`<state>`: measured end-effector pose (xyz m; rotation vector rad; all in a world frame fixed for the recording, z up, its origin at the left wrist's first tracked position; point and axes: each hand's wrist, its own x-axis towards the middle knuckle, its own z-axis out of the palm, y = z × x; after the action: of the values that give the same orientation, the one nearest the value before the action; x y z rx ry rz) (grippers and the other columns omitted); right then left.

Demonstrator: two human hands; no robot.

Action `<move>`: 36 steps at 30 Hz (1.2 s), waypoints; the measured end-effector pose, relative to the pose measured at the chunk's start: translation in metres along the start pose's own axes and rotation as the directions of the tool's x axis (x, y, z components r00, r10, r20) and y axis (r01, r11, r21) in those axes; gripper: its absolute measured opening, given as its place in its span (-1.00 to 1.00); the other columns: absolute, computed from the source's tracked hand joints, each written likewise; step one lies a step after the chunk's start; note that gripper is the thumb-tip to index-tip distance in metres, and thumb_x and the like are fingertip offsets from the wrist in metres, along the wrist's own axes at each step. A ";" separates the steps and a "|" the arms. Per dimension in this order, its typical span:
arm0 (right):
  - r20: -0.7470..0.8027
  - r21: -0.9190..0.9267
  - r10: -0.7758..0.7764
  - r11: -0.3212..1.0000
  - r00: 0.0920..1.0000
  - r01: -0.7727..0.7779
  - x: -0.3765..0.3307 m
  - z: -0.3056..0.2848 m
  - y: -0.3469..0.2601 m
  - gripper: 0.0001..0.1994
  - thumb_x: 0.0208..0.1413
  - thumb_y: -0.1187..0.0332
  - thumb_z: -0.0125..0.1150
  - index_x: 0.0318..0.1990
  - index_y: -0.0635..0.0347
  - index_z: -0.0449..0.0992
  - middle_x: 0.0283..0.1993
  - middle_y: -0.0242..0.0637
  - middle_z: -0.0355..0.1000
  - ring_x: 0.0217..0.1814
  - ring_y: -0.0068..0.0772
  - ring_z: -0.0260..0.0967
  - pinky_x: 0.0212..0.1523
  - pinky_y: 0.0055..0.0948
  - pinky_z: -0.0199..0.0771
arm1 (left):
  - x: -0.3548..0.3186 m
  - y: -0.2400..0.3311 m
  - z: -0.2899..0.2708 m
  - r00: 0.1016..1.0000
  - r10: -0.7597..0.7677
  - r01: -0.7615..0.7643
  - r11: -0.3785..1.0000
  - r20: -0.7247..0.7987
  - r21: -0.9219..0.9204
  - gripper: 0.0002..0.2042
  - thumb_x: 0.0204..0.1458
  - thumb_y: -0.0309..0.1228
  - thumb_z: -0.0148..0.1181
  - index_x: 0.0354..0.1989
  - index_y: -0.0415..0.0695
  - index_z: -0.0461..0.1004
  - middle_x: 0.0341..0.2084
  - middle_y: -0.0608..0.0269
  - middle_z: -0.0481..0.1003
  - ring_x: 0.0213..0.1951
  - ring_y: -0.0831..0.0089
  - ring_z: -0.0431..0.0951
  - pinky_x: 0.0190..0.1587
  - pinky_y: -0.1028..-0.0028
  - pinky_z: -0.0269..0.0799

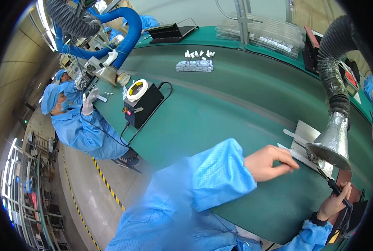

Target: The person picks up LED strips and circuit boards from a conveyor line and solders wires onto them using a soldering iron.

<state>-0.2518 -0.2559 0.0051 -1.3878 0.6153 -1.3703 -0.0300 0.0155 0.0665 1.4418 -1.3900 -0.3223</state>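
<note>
My right hand point(336, 203), at the lower right, is wrapped round the black handle of a soldering iron point(334, 186). Its thin tip points up and left toward a silvery metal plate point(306, 136) with pale strips on and beside it. My left hand point(270, 163) hovers over the green bench, just left of that plate. Its thumb and forefinger come together in a pinch; whatever may be between them is too small to make out. A flared, foil-covered fume hose nozzle point(331, 144) hangs over the plate and hides part of it.
A black box point(142, 109) with a white ring on top and a cable stands left of centre. Small white parts stand in a foam-like block point(194, 66) toward the back. Clear trays point(262, 33) lie on the rear ledge. A co-worker point(79, 121) sits at the left.
</note>
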 end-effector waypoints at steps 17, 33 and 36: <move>0.116 -0.313 -0.268 0.904 0.956 0.291 0.011 -0.037 0.032 -0.70 0.29 0.43 -0.08 0.13 0.31 0.38 0.00 -0.31 0.32 -0.05 -0.52 0.34 -0.21 -0.72 0.29 | 0.019 0.141 0.017 0.877 0.371 0.268 0.148 0.304 -0.952 -0.83 0.15 -0.51 0.11 -0.26 -0.40 0.54 -0.43 0.24 0.50 -0.39 0.59 0.42 -0.36 0.59 0.29; 0.234 -0.249 -0.338 0.885 0.911 0.393 0.003 -0.078 0.046 -0.67 0.29 0.43 -0.10 0.16 0.31 0.34 0.02 -0.27 0.32 -0.01 -0.45 0.35 -0.20 -0.67 0.29 | 0.014 0.138 -0.004 0.922 0.299 0.199 0.175 0.245 -0.964 -0.85 0.12 -0.50 0.16 -0.33 -0.38 0.54 -0.54 0.23 0.51 -0.49 0.57 0.42 -0.47 0.60 0.26; 0.233 -0.299 -0.348 0.863 0.908 0.407 0.002 -0.082 0.045 -0.67 0.29 0.41 -0.09 0.15 0.32 0.34 0.02 -0.26 0.33 -0.01 -0.44 0.35 -0.17 -0.65 0.29 | 0.011 0.142 -0.008 0.929 0.287 0.199 0.148 0.235 -0.969 -0.84 0.12 -0.49 0.16 -0.34 -0.38 0.55 -0.55 0.23 0.51 -0.50 0.57 0.41 -0.48 0.60 0.25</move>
<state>-0.3145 -0.2983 -0.0509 -1.9713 0.4951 -1.4730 -0.1003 0.0434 0.1872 0.1262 -1.0242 -1.2930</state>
